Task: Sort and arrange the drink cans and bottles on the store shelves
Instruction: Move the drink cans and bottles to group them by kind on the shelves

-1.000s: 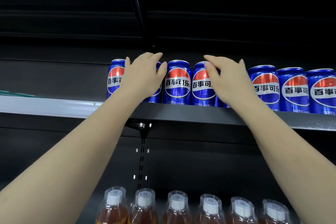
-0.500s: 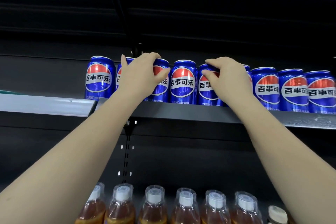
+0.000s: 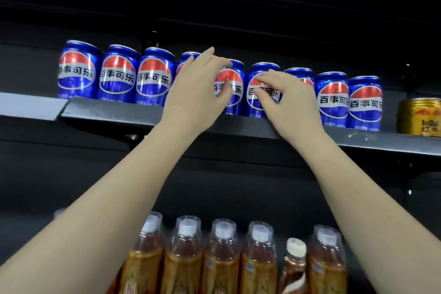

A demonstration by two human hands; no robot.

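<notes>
— How many blue cans (image 3: 156,76) up there?
— Nine, plus one gold can (image 3: 420,117) right of the hands.
— And bottles below the hands?
— Five clear-capped bottles (image 3: 220,255), one smaller bottle (image 3: 294,267).
</notes>
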